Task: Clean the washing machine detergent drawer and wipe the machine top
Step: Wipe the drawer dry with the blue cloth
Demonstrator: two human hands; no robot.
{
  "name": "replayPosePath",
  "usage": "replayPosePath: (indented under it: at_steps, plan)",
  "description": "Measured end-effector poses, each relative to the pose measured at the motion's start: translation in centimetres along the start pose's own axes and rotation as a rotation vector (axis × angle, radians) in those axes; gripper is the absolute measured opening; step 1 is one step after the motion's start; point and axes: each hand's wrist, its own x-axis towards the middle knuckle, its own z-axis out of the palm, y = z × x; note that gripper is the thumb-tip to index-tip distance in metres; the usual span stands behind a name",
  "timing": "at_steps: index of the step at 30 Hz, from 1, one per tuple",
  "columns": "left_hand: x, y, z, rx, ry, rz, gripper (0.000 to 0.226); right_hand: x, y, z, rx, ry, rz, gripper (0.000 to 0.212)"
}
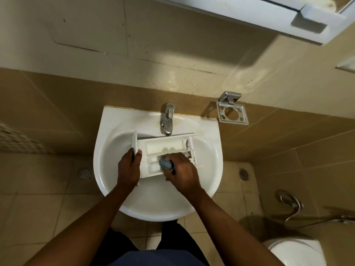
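A white plastic detergent drawer (163, 145) lies across the bowl of a white washbasin (207, 169), under the tap. My left hand (129, 167) grips the drawer's left end by its front panel. My right hand (181, 172) holds a small blue-grey cloth (165, 164) and presses it into a near compartment of the drawer. The hand and cloth hide the near right compartments.
A chrome tap (167, 119) stands at the back of the basin. An empty metal soap holder (232, 112) hangs on the wall to the right. A toilet (295, 250) and spray hose (294, 206) are at lower right; floor drains flank the basin. A white cabinet (288, 14) hangs overhead.
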Motion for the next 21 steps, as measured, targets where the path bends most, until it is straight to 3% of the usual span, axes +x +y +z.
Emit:
replayPosePath:
  at_steps: [7,10,14,18,21]
  plan:
    - [-0.4,0.7,-0.1,-0.001,-0.003,-0.023,0.027,0.1,6.8,-5.9,-0.204,0.116,0.353,0.023]
    - [-0.3,0.6,-0.2,0.014,-0.001,0.004,0.028,0.2,5.4,-4.2,-0.191,0.126,0.253,0.024]
    - [-0.1,0.2,-0.1,0.022,-0.009,0.005,0.031,-0.6,0.8,-0.2,0.032,0.112,0.079,0.016]
    - [-0.4,0.7,-0.2,0.032,-0.004,0.021,0.027,-0.8,-0.5,0.4,0.021,-0.011,-0.061,0.029]
    - [-0.1,0.2,-0.4,0.003,-0.005,0.022,0.038,-0.5,2.0,-2.0,-0.002,-0.009,0.011,0.032]
